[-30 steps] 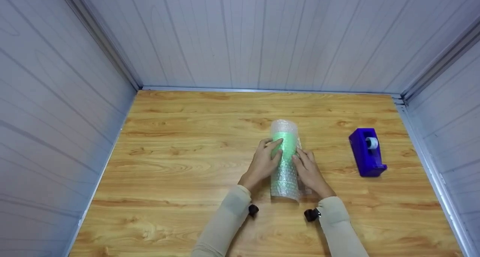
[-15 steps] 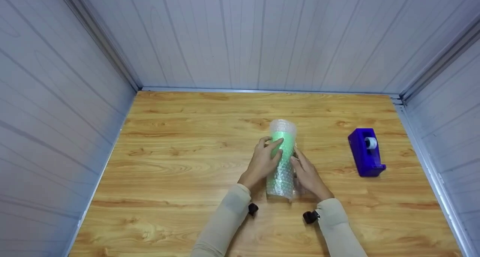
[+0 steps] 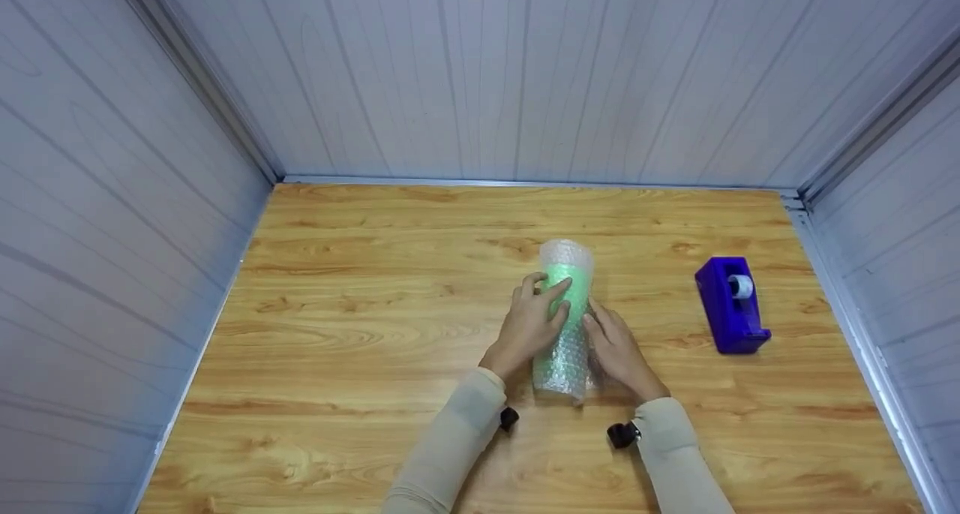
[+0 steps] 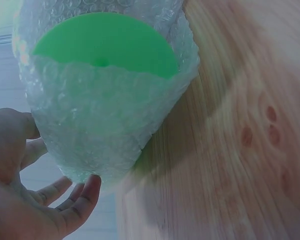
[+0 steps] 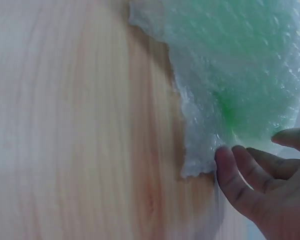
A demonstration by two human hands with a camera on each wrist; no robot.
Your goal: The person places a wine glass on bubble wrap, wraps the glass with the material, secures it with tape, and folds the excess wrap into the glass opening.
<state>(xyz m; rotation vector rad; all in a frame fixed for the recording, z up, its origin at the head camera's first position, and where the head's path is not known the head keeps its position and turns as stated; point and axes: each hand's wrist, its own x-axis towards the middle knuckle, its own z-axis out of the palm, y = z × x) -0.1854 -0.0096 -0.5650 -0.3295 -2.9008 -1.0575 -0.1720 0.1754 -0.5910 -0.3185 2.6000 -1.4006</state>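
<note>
A bright green cylinder (image 4: 110, 42), wrapped in clear bubble wrap (image 3: 566, 253), lies lengthwise on the wooden table. Its flat round end shows through the wrap's mouth in the left wrist view. My left hand (image 3: 526, 326) holds the wrapped cylinder from the left, its fingers curved over the top and side. On the other side, my right hand (image 3: 619, 349) holds the wrap, with the thumb on the cylinder and the fingers (image 5: 230, 175) at a loose flap's edge. The underside of the bundle is hidden.
A blue tape dispenser (image 3: 731, 304) with a roll of clear tape (image 3: 741, 287) stands to the right of the bundle. Pale panel walls (image 3: 480, 71) enclose the wooden table (image 3: 360, 311) at the back and both sides.
The wrapped cylinder has rolled slightly left, and less of the loose flap shows on its right. My right hand has shifted a little left with it; the left hand stays almost in place.
</note>
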